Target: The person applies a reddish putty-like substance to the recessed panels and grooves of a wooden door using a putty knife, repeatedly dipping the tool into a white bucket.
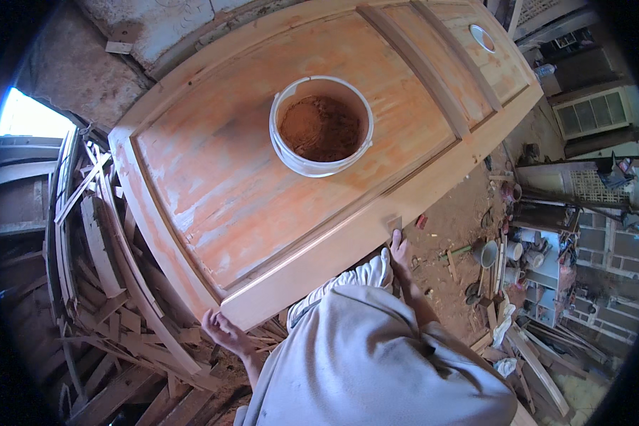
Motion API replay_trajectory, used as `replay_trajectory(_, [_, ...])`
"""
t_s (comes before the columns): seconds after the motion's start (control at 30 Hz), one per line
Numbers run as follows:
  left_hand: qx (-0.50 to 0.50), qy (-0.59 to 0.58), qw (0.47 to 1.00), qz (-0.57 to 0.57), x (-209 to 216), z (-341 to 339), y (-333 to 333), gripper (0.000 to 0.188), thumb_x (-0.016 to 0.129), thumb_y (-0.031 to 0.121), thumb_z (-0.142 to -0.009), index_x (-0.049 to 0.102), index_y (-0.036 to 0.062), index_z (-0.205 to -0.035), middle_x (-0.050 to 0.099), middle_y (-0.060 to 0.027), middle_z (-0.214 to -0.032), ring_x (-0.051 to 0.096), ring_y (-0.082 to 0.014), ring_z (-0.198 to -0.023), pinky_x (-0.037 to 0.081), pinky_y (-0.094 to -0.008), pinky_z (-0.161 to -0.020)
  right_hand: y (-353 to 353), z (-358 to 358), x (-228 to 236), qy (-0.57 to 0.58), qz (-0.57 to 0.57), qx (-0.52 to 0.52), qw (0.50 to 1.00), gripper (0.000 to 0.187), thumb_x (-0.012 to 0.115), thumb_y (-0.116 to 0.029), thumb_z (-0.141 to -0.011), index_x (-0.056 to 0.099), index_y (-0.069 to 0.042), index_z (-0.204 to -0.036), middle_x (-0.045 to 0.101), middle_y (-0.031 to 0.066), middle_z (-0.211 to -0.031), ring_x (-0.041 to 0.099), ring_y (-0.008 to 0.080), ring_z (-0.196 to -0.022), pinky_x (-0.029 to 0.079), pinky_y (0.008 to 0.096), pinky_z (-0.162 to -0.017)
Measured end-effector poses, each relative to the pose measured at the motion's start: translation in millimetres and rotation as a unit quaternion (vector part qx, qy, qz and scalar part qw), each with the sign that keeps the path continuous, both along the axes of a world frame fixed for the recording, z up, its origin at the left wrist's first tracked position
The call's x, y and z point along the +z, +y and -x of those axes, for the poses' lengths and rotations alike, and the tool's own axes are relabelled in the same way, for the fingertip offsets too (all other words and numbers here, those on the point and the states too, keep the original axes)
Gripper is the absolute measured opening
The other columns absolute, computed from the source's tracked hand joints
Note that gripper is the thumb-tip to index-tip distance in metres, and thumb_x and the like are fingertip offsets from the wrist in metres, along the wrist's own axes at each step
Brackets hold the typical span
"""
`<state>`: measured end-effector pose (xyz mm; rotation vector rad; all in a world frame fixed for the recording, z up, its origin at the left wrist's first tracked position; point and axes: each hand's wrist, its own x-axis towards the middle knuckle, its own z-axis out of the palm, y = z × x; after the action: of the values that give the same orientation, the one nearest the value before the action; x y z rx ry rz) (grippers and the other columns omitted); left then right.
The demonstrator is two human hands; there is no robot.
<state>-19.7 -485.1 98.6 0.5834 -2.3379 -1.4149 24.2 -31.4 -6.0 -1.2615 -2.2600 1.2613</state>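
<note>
A carpentry workshop: an unfinished wooden door (319, 142) lies flat, heaps of scrap timber offcuts (113, 312) beside it, sawdust covering the floor (461, 213).

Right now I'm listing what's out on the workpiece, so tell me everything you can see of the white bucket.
The white bucket is round, looks like plastic, has a thick rolled rim and no lid. It stands upright on the flat panel of the wooden door, near its middle. It is filled partway with reddish-brown powder, and its inner wall is dusted the same colour. No hand touches it; only the door beneath does.
</note>
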Motion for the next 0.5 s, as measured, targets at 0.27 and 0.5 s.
replay_trajectory(0.27, [0.013,-0.025,1.000,-0.004,21.8,-16.0,54.3,0.027,0.054,0.020,-0.102,0.054,0.0023,-0.122,0.058,-0.0052,-0.095,0.054,-0.0144,-0.090,0.044,-0.0290,-0.083,40.5,-47.0,-60.7,-0.212,-0.018,0.085,0.973,0.048,0.038,-0.040,-0.103,0.057,0.004,-0.101,0.062,0.0311,-0.086,0.060,0.0494,-0.081,0.046,0.0530,-0.071])
replay_trajectory(0.5, [-0.080,-0.089,0.992,-0.037,1.2,-36.0,106.5,0.025,0.053,0.011,-0.101,0.055,0.0010,-0.124,0.058,-0.0092,-0.109,0.057,-0.0160,-0.094,0.047,-0.0301,-0.083,54.2,-79.9,-38.6,-0.275,-0.035,0.117,0.954,0.043,0.048,-0.040,-0.101,0.056,0.001,-0.110,0.066,0.0291,-0.084,0.065,0.0471,-0.080,0.050,0.0509,-0.071])
